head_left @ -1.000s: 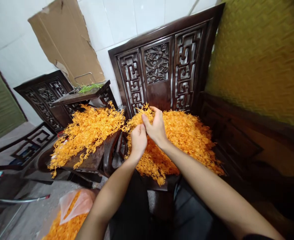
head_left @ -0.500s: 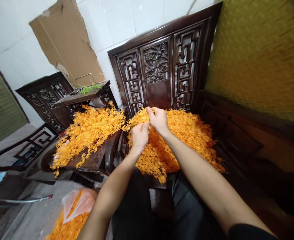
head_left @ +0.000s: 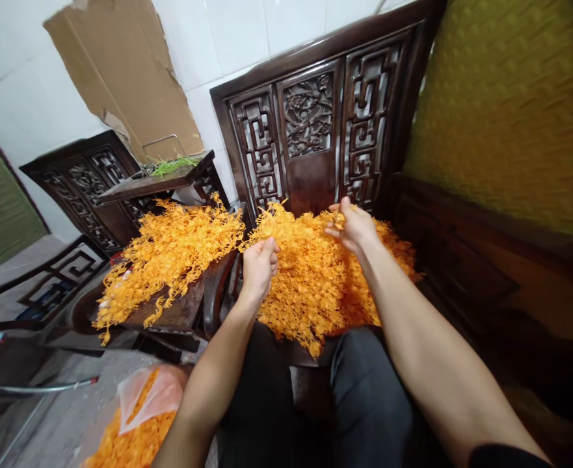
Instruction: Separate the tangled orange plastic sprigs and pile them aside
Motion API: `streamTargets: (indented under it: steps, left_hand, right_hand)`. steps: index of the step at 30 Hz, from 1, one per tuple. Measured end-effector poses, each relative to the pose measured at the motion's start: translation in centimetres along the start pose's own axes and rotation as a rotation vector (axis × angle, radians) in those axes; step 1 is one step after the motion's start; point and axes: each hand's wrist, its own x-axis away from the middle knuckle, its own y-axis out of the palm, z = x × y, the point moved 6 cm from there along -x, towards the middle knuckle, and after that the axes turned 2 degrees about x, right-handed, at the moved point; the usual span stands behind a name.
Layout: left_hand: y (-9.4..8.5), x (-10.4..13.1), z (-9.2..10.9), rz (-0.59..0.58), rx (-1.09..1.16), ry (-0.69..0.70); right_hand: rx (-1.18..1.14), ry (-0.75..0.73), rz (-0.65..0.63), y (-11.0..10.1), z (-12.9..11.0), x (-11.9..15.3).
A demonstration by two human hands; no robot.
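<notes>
A large heap of curly orange pieces (head_left: 310,292), which look like small plastic parts linked in strands, covers the seat of a carved wooden chair (head_left: 313,179). Over the heap's left edge, my left hand (head_left: 260,268) is closed in a pinch on an orange strand, mostly hidden by the fingers. My right hand (head_left: 357,227) is above the right part of the heap, its fingers curled around a small orange piece (head_left: 337,220). A second pile of the same orange strands (head_left: 173,250) lies on the wooden surface to the left.
On the floor, a clear plastic bag (head_left: 152,396) holds more orange pieces. Green stems (head_left: 173,166) lie on a small dark table, with torn cardboard (head_left: 120,71) behind it against white tiles. A metal tube (head_left: 37,389) is at lower left, and a yellow-green textured panel (head_left: 515,117) stands at right.
My hands were together over the heap and are now apart. The right hand has moved right with an orange piece; the left has shifted slightly left and down.
</notes>
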Motion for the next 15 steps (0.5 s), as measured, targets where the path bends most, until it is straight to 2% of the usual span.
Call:
streamTargets:
  steps: [3, 5, 7, 12, 15]
  left_hand:
    - [1.7, -0.1, -0.3, -0.054, 0.016, -0.012]
    - [2.5, -0.1, -0.7, -0.080, 0.032, -0.038]
    - [2.8, -0.1, -0.8, -0.084, 0.054, -0.048]
    - [3.2, -0.4, 0.0, -0.021, 0.216, -0.034]
    - [3.5, -0.8, 0.1, -0.013, 0.258, -0.053]
  right_hand:
    - [-0.208, 0.084, -0.213, 1.7, -0.5, 1.3]
    - [-0.300, 0.134, -0.270, 2.7, -0.7, 1.8]
    - [-0.337, 0.131, -0.267, 3.2, -0.8, 2.0]
    - [-0.132, -0.181, -0.167, 4.0, -1.6, 3.2]
    - [-0.050, -0.299, -0.132, 4.8, -2.2, 4.6]
